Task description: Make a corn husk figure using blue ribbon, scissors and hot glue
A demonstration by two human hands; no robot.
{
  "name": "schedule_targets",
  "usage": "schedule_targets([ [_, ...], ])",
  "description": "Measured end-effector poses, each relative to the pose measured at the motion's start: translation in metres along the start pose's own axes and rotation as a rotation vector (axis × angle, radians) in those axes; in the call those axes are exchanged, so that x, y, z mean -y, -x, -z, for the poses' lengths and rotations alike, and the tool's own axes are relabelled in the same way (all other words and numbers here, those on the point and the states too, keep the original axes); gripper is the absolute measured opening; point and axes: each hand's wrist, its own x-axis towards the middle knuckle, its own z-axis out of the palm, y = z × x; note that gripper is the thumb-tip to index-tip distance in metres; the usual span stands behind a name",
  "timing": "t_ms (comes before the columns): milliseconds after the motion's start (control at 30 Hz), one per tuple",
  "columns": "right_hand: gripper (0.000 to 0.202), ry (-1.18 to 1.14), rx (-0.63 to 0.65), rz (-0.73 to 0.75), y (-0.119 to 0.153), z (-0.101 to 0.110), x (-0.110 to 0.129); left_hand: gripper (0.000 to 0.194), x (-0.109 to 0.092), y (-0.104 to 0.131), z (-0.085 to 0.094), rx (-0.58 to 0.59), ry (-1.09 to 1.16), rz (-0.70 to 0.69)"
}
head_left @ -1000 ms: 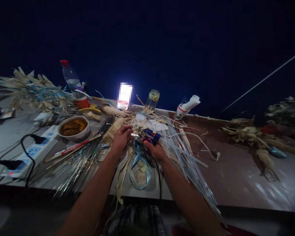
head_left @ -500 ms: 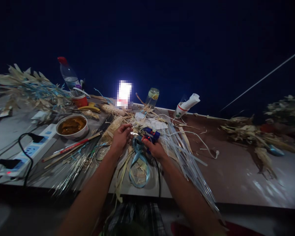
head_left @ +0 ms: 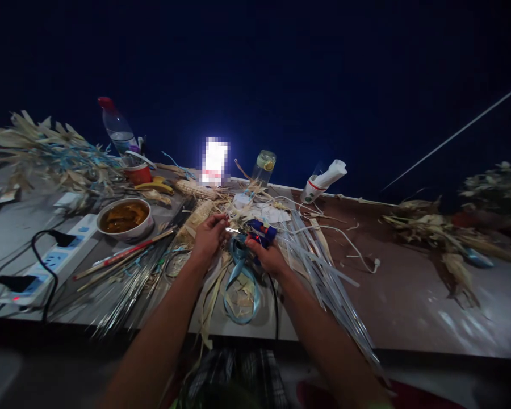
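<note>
My right hand [head_left: 266,255] is wrapped round a blue glue gun [head_left: 260,229] with a small red light, and a black cord hangs below it. A shiny metal piece [head_left: 234,230] points from there towards my left fingers; whether it belongs to the gun I cannot tell. My left hand [head_left: 210,233] is closed in a pinch just left of that metal, on something too small to make out. Beneath and between the hands lies a looped light-blue ribbon [head_left: 241,292]. Pale dried husk strips [head_left: 208,309] hang down beside it.
Long clear sticks [head_left: 336,295] lie to the right, thin metal wires [head_left: 123,301] to the left. A bowl of brown liquid [head_left: 125,232], a power strip [head_left: 53,261], a bottle [head_left: 120,133], a glass jar [head_left: 264,166] and a paper cup [head_left: 313,190] stand around. Dried husks [head_left: 426,221] lie far right.
Both hands and the glue gun stay in nearly the same place. The view has shifted very slightly.
</note>
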Motion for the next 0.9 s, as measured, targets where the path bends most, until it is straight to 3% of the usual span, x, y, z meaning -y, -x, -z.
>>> schedule_targets([
  [267, 0.032, 0.185, 0.058, -0.008, 0.0031, 0.0036, -0.0018, 0.028, -0.0007, -0.0016, 0.0019, 0.003, 0.0, 0.009],
  [900, 0.033, 0.19, 0.037, 0.028, 0.0004, 0.0041, -0.0045, 0.026, 0.0037, -0.0034, 0.0034, -0.002, -0.069, -0.015],
])
